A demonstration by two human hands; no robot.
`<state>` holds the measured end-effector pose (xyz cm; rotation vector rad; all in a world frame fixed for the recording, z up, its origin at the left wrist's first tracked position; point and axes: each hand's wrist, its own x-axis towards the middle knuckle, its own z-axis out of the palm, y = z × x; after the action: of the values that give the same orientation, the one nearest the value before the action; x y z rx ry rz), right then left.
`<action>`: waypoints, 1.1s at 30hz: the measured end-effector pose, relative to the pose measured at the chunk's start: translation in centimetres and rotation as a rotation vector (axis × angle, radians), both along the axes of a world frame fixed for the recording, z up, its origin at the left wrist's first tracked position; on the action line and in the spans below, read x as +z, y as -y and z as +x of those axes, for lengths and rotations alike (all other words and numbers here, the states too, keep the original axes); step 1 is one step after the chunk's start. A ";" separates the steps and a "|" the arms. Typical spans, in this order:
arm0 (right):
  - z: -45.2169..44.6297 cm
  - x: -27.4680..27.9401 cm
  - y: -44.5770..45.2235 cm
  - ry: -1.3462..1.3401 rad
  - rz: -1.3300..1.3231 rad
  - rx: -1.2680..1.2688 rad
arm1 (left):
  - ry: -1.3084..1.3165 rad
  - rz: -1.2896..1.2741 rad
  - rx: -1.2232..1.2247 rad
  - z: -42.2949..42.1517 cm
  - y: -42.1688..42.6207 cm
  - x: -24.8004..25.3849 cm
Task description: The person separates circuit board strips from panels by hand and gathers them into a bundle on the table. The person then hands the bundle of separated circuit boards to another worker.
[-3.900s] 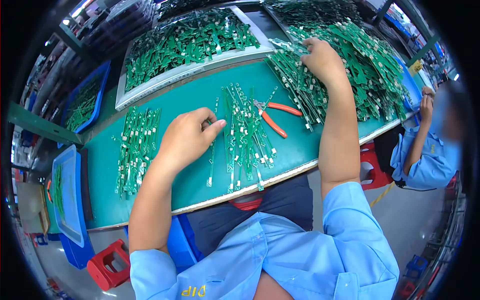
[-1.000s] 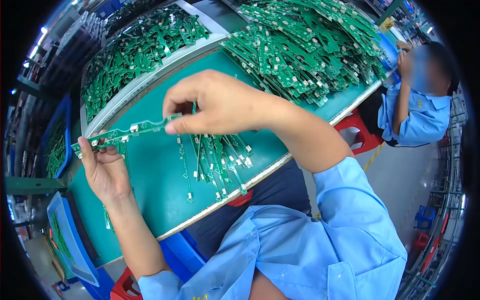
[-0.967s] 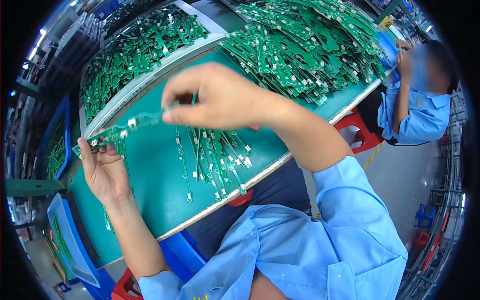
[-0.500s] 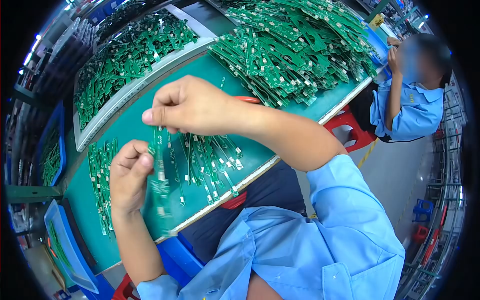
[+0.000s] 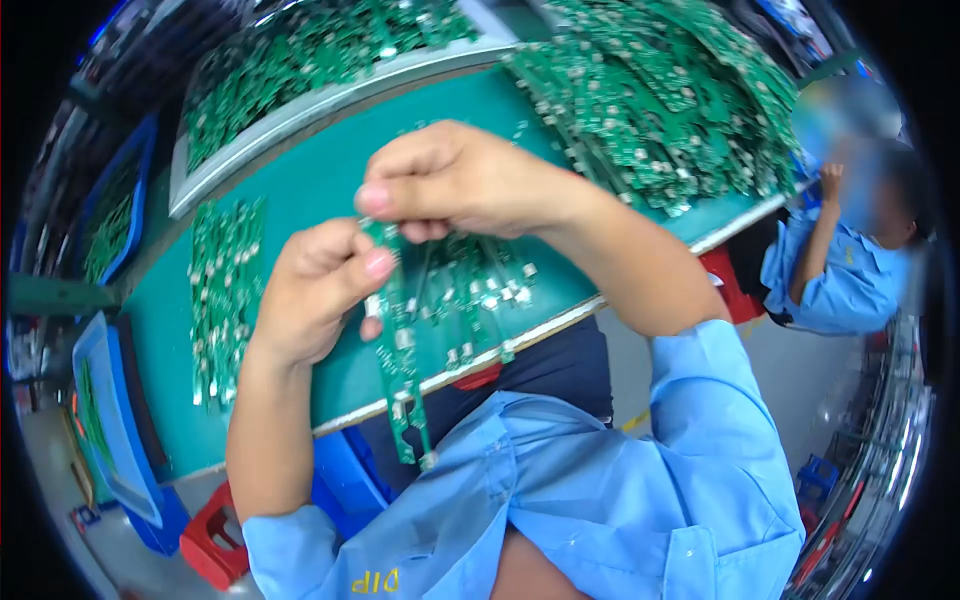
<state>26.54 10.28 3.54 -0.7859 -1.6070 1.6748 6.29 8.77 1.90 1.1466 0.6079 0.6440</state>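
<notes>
The right hand (image 5: 418,205) is closed in a pinch, thumb against bent fingers, at the upper end of a green circuit strip (image 5: 401,340). The left hand (image 5: 318,285) is curled nearly closed just below; its thumb and fingers appear to have hold of the same piece, though the exact contact is partly hidden. The strip hangs tilted slightly off upright, its lower end reaching past the front edge of the bench (image 5: 300,185) in this view. The lower part shows two limbs with a gap; whether this is one slotted board or two strips cannot be determined.

Outward, loose strips (image 5: 480,305) lie crossed near the middle of the front edge, partly covered by the right hand and forearm. A second group (image 5: 222,300) lies toward the left end. A large pile (image 5: 665,110) occupies the right end, and a framed tray (image 5: 300,120) of boards stands along the far edge.

Risks, in judgement: uneven pressure from the two close grips could bend or crack the thin strip; fingertips bearing on its pale components could loosen them; the hanging end could catch the front edge; the crossed strips could snag when lifted.
</notes>
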 end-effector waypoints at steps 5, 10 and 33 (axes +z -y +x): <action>0.1 0.5 0.0 0.052 0.055 -0.031 | 0.093 -0.022 -0.046 0.2 -0.1 0.1; 1.8 1.7 -0.7 0.153 0.025 -0.189 | 0.105 -0.001 -0.053 0.1 -0.7 -0.6; 4.1 -0.8 -2.8 1.052 0.623 -0.427 | -1.538 0.925 0.361 -8.1 -6.0 1.7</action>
<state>30.60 13.11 2.70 -1.6368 -2.2130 0.3344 -1.86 14.73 3.62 2.4032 1.9672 0.1828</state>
